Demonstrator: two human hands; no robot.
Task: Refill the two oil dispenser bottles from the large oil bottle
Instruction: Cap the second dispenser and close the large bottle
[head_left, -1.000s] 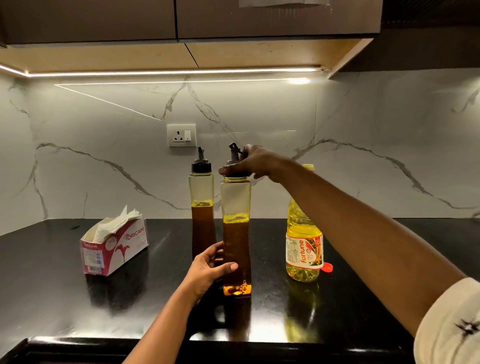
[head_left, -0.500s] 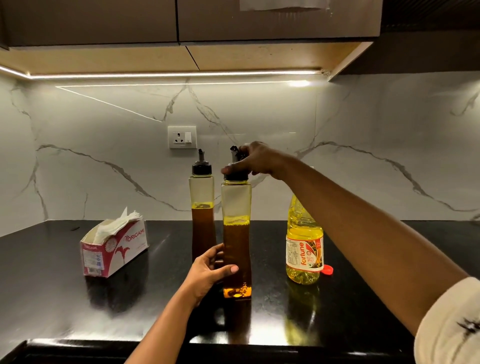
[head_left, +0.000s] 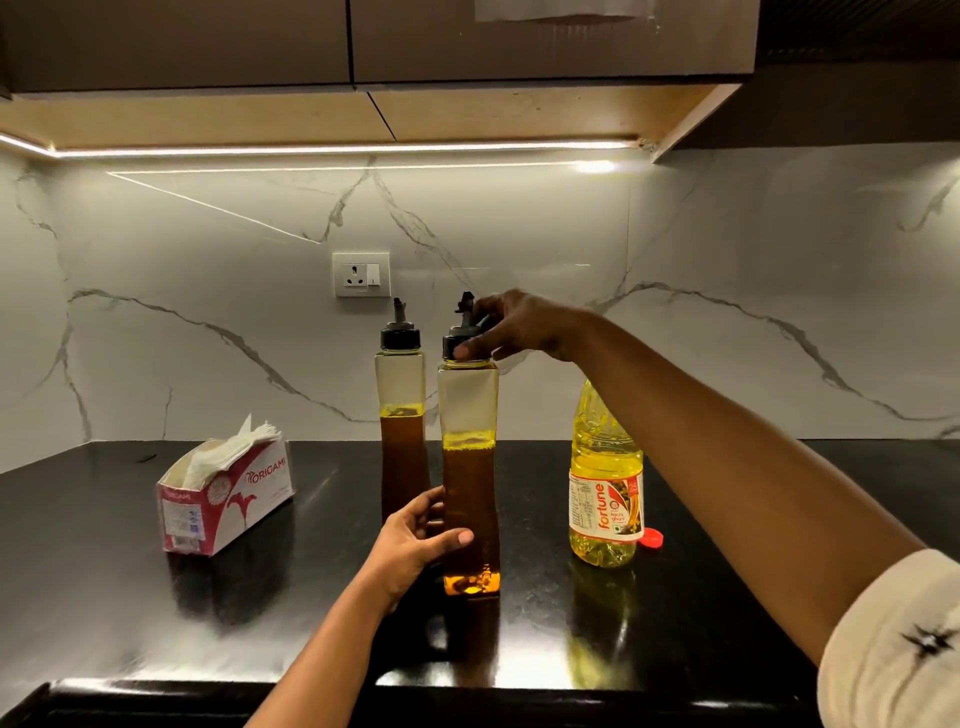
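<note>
Two tall clear dispenser bottles with black spout caps stand on the black counter (head_left: 104, 597). The nearer dispenser bottle (head_left: 470, 467) is more than half full of amber oil. My left hand (head_left: 415, 540) wraps around its lower body. My right hand (head_left: 511, 327) grips its black spout cap (head_left: 462, 340) from above. The farther dispenser bottle (head_left: 401, 415) stands just behind and to the left, capped, untouched. The large yellow oil bottle (head_left: 605, 493) stands upright to the right, partly hidden by my right forearm; its mouth is not visible. Its red cap (head_left: 652, 539) lies on the counter beside it.
A pink and white tissue box (head_left: 223, 499) sits on the counter to the left. A marble backsplash with a wall socket (head_left: 362, 274) rises behind the bottles. Dark cabinets with a light strip hang overhead. The counter's front edge runs along the bottom.
My right hand's fingers have shifted slightly around the near dispenser's cap. Both bottles and my left hand stay where they were.
</note>
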